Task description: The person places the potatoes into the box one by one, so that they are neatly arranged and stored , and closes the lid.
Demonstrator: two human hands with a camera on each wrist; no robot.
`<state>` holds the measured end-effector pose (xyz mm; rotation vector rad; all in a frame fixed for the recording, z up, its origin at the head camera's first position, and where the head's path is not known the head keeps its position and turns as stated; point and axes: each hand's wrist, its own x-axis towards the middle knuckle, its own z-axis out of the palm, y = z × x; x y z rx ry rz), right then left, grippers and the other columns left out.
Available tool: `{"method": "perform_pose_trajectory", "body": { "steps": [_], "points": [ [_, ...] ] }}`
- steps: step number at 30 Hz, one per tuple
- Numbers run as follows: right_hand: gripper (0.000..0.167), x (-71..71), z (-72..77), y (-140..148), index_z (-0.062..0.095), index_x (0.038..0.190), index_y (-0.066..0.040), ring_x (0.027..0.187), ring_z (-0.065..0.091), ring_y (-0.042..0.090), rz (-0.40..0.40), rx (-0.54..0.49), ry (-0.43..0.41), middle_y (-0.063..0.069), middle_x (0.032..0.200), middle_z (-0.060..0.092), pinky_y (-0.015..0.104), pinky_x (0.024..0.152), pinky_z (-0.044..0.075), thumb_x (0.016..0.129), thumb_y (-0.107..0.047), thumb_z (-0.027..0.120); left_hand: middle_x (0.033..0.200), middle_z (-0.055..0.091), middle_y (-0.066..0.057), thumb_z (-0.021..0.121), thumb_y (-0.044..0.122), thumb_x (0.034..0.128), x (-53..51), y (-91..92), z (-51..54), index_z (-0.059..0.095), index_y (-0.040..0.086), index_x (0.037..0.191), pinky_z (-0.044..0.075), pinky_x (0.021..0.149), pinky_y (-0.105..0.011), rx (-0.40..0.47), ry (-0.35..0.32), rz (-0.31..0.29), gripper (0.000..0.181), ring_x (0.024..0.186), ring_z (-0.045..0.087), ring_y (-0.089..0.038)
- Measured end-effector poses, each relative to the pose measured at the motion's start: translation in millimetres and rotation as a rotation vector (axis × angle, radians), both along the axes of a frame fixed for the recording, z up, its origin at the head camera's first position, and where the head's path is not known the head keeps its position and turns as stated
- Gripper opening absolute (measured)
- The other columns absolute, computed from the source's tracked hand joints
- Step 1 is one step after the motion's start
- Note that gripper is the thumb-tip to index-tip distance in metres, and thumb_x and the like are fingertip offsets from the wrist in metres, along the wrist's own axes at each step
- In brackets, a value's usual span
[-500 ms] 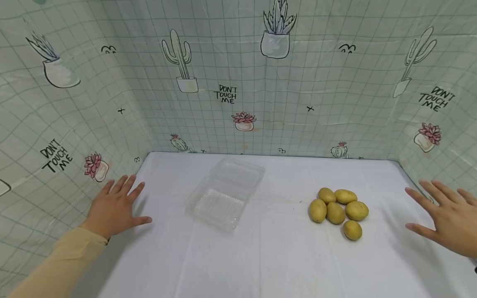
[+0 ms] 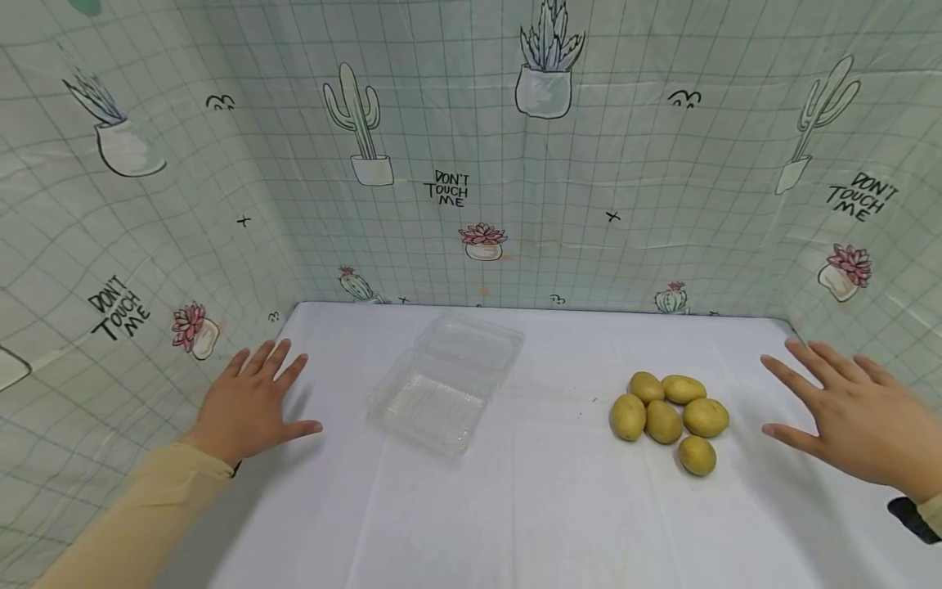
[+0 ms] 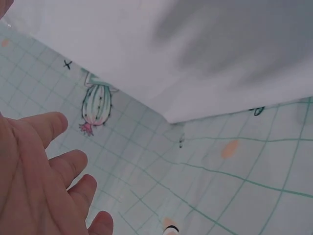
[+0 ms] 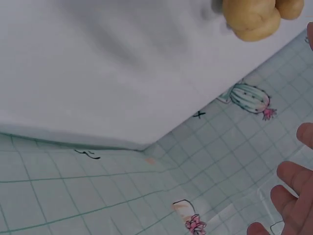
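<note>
My left hand hovers over the left edge of the table with fingers spread, holding nothing; its palm and fingers show in the left wrist view. To its right lies a clear plastic clamshell box with its lid folded back. My right hand, also spread and holding nothing, is above the table's right side. Left of it sit several yellow-brown potatoes in a loose cluster, with one potato nearest the front. Some potatoes appear at the top of the right wrist view.
A white-covered table has its back edge against a hanging grid-pattern cloth with cactus drawings. The cloth also rises along the left and right sides. A dark band is at my right wrist.
Both hands have moved inward over the table, the left to the right and the right to the left. The box and potatoes have stayed in place.
</note>
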<state>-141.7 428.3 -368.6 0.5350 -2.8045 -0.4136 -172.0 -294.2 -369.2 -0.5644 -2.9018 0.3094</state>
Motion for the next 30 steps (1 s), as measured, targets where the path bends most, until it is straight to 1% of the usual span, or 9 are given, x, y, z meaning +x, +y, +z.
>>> {"method": "perform_pose_trajectory", "body": {
  "steps": [4, 8, 9, 12, 18, 20, 24, 26, 30],
  "points": [
    [0.091, -4.2, 5.2, -9.1, 0.043, 0.149, -0.008, 0.145, 0.020, 0.044, 0.047, -0.012, 0.019, 0.029, 0.151, 0.036, 0.060, 0.114, 0.001, 0.083, -0.066, 0.067, 0.152, 0.036, -0.029, 0.064, 0.074, 0.0798, -2.1, 5.0, -0.7, 0.048, 0.002, 0.147, 0.020, 0.113, -0.061, 0.000, 0.002, -0.003, 0.100, 0.139, 0.032, -0.046],
    [0.091, -8.9, 8.5, -20.6, 0.040, 0.152, -0.008, 0.148, 0.011, 0.042, 0.056, 0.001, -0.013, 0.028, 0.154, 0.032, 0.052, 0.115, -0.009, 0.086, -0.066, 0.063, 0.152, 0.036, -0.029, 0.063, 0.074, 0.0800, -3.8, 10.7, -0.5, 0.048, 0.002, 0.147, 0.020, 0.113, -0.061, -0.003, 0.005, -0.014, 0.100, 0.140, 0.032, -0.046],
    [0.091, -10.1, 8.6, -23.4, 0.039, 0.153, -0.008, 0.148, 0.011, 0.041, 0.063, 0.001, -0.017, 0.028, 0.155, 0.032, 0.050, 0.115, -0.011, 0.087, -0.065, 0.064, 0.152, 0.036, -0.029, 0.064, 0.074, 0.0799, -4.3, 12.4, -0.5, 0.048, 0.002, 0.147, 0.020, 0.113, -0.061, -0.003, 0.007, -0.019, 0.100, 0.140, 0.032, -0.046],
    [0.089, -13.5, 8.6, -32.5, 0.038, 0.154, -0.009, 0.145, 0.020, 0.043, 0.082, 0.001, -0.032, 0.027, 0.154, 0.032, 0.050, 0.115, -0.010, 0.087, -0.062, 0.065, 0.152, 0.036, -0.029, 0.063, 0.075, 0.0800, -6.2, 16.6, -1.7, 0.048, 0.002, 0.147, 0.020, 0.113, -0.060, -0.002, 0.010, -0.029, 0.100, 0.140, 0.032, -0.045],
    [0.087, -21.0, 8.5, -52.1, 0.041, 0.152, -0.009, 0.141, 0.029, 0.045, 0.142, -0.031, -0.034, 0.027, 0.153, 0.036, 0.055, 0.117, 0.000, 0.088, -0.061, 0.065, 0.152, 0.036, -0.028, 0.061, 0.077, 0.0802, -9.6, 25.1, -5.1, 0.048, 0.003, 0.148, 0.020, 0.113, -0.060, 0.012, 0.013, -0.044, 0.101, 0.141, 0.032, -0.044],
    [0.086, -24.2, 8.7, -60.6, 0.043, 0.151, -0.009, 0.140, 0.031, 0.045, 0.160, -0.045, -0.030, 0.027, 0.152, 0.037, 0.058, 0.116, 0.008, 0.088, -0.061, 0.066, 0.152, 0.037, -0.028, 0.061, 0.076, 0.0805, -10.0, 28.5, -5.2, 0.048, 0.003, 0.148, 0.021, 0.113, -0.060, 0.019, 0.015, -0.051, 0.100, 0.140, 0.033, -0.044],
    [0.083, -29.6, 8.8, -78.6, 0.046, 0.150, -0.009, 0.138, 0.034, 0.044, 0.188, -0.064, -0.027, 0.026, 0.151, 0.039, 0.063, 0.109, 0.026, 0.088, -0.060, 0.067, 0.152, 0.036, -0.028, 0.059, 0.077, 0.0813, -10.4, 36.3, -6.5, 0.047, 0.004, 0.148, 0.022, 0.113, -0.060, 0.035, 0.004, -0.061, 0.100, 0.141, 0.033, -0.044],
    [0.083, -32.1, 8.1, -87.3, 0.046, 0.150, -0.009, 0.137, 0.035, 0.045, 0.203, -0.067, -0.026, 0.026, 0.150, 0.040, 0.064, 0.105, 0.029, 0.087, -0.058, 0.068, 0.153, 0.036, -0.027, 0.060, 0.076, 0.0815, -10.6, 40.2, -7.3, 0.046, 0.004, 0.149, 0.022, 0.113, -0.059, 0.043, -0.003, -0.064, 0.100, 0.141, 0.032, -0.043],
    [0.082, -35.1, 6.1, -104.2, 0.046, 0.150, -0.008, 0.137, 0.036, 0.045, 0.222, -0.076, -0.032, 0.026, 0.150, 0.041, 0.063, 0.106, 0.030, 0.087, -0.056, 0.069, 0.154, 0.035, -0.026, 0.060, 0.075, 0.0824, -12.0, 47.2, -10.1, 0.045, 0.004, 0.150, 0.021, 0.114, -0.058, 0.046, -0.015, -0.067, 0.099, 0.142, 0.031, -0.042]
  ]
}}
